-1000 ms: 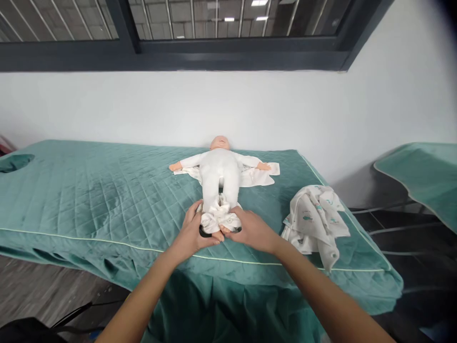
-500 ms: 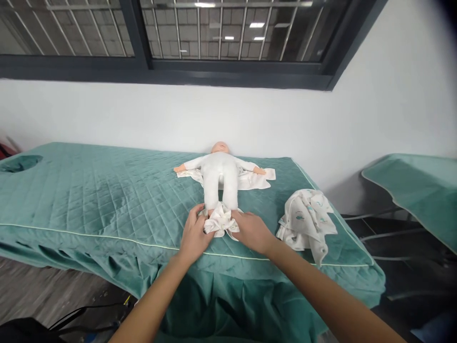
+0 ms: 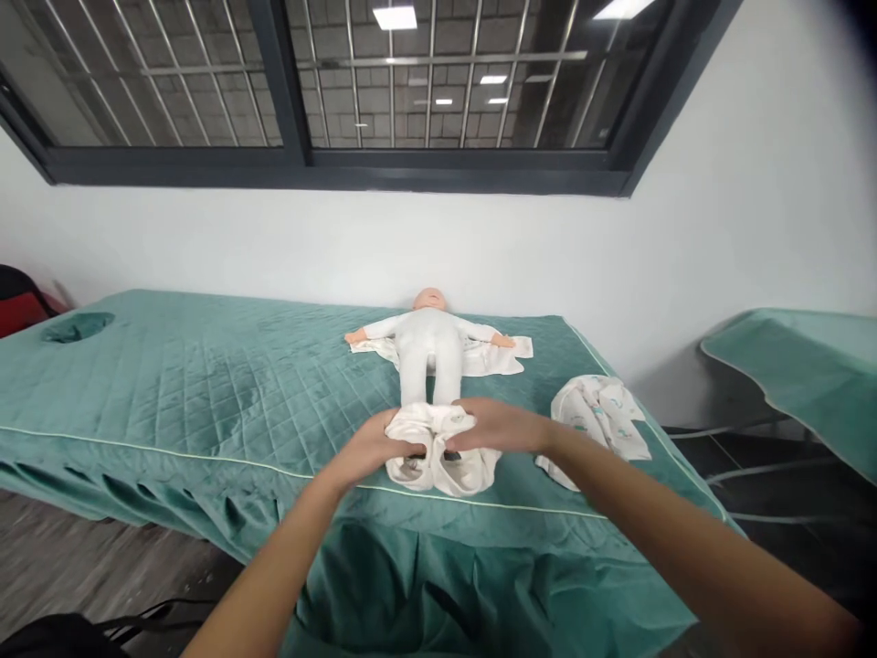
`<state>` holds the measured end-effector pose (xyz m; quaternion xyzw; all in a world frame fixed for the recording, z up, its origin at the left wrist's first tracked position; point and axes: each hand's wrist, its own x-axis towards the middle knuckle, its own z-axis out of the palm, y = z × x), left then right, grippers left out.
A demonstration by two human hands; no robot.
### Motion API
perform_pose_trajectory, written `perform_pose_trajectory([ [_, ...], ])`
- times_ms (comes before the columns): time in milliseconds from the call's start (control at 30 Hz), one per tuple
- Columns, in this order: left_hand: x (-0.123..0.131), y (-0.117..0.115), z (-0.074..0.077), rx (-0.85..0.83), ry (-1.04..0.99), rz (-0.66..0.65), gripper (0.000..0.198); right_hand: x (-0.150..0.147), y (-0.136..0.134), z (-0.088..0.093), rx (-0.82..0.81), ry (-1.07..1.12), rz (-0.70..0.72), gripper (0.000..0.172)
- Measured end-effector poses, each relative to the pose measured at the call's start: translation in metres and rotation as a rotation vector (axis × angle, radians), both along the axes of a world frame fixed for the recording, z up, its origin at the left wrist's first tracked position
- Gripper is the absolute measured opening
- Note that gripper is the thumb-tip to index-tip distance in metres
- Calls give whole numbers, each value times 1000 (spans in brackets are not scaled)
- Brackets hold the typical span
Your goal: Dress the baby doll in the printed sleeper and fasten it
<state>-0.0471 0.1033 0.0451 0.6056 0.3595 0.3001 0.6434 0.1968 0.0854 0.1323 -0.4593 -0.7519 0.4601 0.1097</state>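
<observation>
A baby doll [image 3: 430, 340] with a white body lies on its back, head toward the wall, arms spread over an opened white garment [image 3: 490, 358]. At its feet are bunched white baby pants [image 3: 442, 468], two round openings facing me. My left hand [image 3: 374, 446] grips their left side, thumb toward the middle. From the other side my right hand [image 3: 497, 426] holds the right part, its thumb near the centre. The pants and hands hide the doll's feet.
A crumpled white printed cloth [image 3: 603, 416] lies right of my right forearm. All this rests on a bed with a quilted green cover [image 3: 274, 384], which has a hole [image 3: 79, 327] at far left. Behind it stand a white wall and barred window [image 3: 438, 82]. Another green-covered surface [image 3: 808, 366] is at right.
The pants have come toward me off the bunch around the doll's feet, and their two openings now show. My hands have shifted to their sides. The view has tilted up slightly.
</observation>
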Motion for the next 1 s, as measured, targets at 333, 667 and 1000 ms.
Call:
perform_pose_trajectory([
  [333,-54,21,170,159,186,-644,51,5,-12,136,139,8,118,61],
  [667,-33,-21,275,530,368,-68,24,-31,-37,215,486,-8,246,23],
  [1000,-11,-17,233,326,-4,-339,46,-38,-60,236,922,46,-38,22],
])
